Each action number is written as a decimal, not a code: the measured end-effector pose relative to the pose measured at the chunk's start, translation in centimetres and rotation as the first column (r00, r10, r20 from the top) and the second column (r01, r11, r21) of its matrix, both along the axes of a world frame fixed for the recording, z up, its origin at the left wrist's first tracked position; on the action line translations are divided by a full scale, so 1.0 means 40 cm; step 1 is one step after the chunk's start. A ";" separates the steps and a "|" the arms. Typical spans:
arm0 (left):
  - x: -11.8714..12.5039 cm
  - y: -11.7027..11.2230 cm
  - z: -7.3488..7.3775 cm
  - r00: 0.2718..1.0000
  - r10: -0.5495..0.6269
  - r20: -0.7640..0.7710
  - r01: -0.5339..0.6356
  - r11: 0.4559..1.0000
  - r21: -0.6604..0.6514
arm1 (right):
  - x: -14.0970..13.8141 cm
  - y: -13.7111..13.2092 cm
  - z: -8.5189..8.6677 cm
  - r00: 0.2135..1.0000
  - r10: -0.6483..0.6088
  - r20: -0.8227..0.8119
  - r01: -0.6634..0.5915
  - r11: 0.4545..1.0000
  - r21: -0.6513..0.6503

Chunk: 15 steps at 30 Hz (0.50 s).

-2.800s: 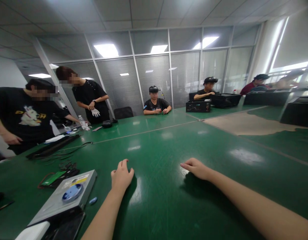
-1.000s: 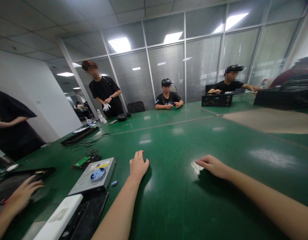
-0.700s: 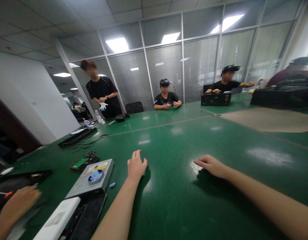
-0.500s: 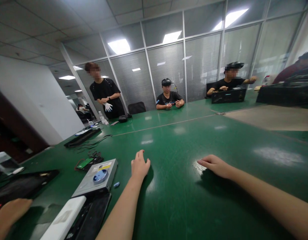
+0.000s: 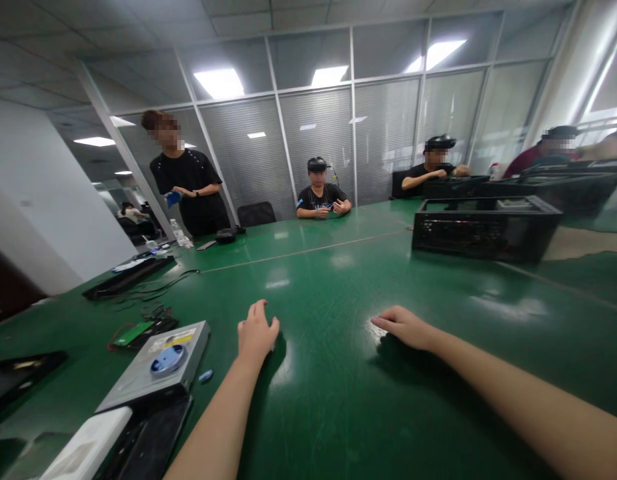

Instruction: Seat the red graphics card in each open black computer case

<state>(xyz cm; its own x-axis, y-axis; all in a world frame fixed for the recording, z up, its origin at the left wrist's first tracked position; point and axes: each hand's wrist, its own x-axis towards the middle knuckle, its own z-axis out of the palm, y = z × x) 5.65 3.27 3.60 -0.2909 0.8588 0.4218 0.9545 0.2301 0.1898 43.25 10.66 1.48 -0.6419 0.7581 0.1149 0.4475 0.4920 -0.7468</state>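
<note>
My left hand [image 5: 257, 335] is over the green table [image 5: 328, 373] with its fingers loosely apart, holding nothing. A silver optical drive [image 5: 133, 373] lies to its left, with a round blue plastic piece [image 5: 168, 360] on top. Between the drive and my left forearm is a small blue piece [image 5: 206, 376]. My right hand [image 5: 402, 327], thumb out and fingers loosely extended, hovers low at or just over the tabletop; its underside is hidden. Nothing shows in it.
A black computer case [image 5: 478, 233] stands at the right. Left are a green circuit board [image 5: 134, 333], a white bar-shaped object [image 5: 91, 443] and a long black panel [image 5: 131, 279]. Several people are around the far side, one person standing [image 5: 185, 180] at the far left.
My view has swung right, and a black computer case now shows at the right. Another person's hand at the lower left is nearly out of view. My hands keep about the same pose.
</note>
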 end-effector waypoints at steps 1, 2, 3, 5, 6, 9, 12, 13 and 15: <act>-0.002 0.003 -0.001 1.000 0.000 -0.009 0.000 1.000 -0.005 | 0.000 0.001 0.001 1.000 0.003 -0.002 -0.003 1.000 0.005; -0.004 0.006 -0.003 1.000 -0.002 -0.018 0.001 1.000 -0.018 | 0.000 0.002 0.001 1.000 0.008 -0.004 -0.008 1.000 0.011; -0.006 0.009 -0.004 1.000 -0.005 -0.026 0.004 1.000 -0.030 | -0.001 0.002 0.001 1.000 0.013 -0.006 -0.013 1.000 0.016; -0.010 0.015 -0.006 0.999 -0.010 -0.034 0.009 0.999 -0.035 | -0.004 0.000 0.002 1.000 0.020 -0.004 -0.020 0.999 0.031; -0.012 0.017 -0.007 0.999 -0.009 -0.037 0.008 1.000 -0.023 | -0.006 -0.003 0.002 1.000 0.020 0.003 -0.020 0.999 0.042; -0.014 0.019 -0.003 0.999 -0.023 -0.033 0.021 0.998 -0.067 | -0.011 -0.011 0.015 0.999 -0.030 0.020 0.027 0.994 0.107; -0.016 0.022 0.003 0.999 -0.028 -0.036 0.026 0.999 -0.048 | -0.002 0.002 0.052 0.985 -0.173 0.027 0.160 0.952 0.259; -0.016 0.024 0.005 0.999 -0.027 -0.034 0.025 0.998 -0.061 | 0.007 0.018 0.069 0.972 -0.232 0.027 0.211 0.922 0.325; -0.020 0.030 0.006 0.999 -0.047 -0.020 0.044 0.989 -0.138 | 0.040 0.070 0.109 0.939 -0.344 0.025 0.296 0.840 0.455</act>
<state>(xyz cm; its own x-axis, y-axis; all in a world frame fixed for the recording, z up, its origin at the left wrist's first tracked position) 4.87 4.48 3.85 -0.2417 0.9212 0.3050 0.9683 0.2087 0.1372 44.86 13.47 5.85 -0.3989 0.8094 0.4310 0.6979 0.5729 -0.4298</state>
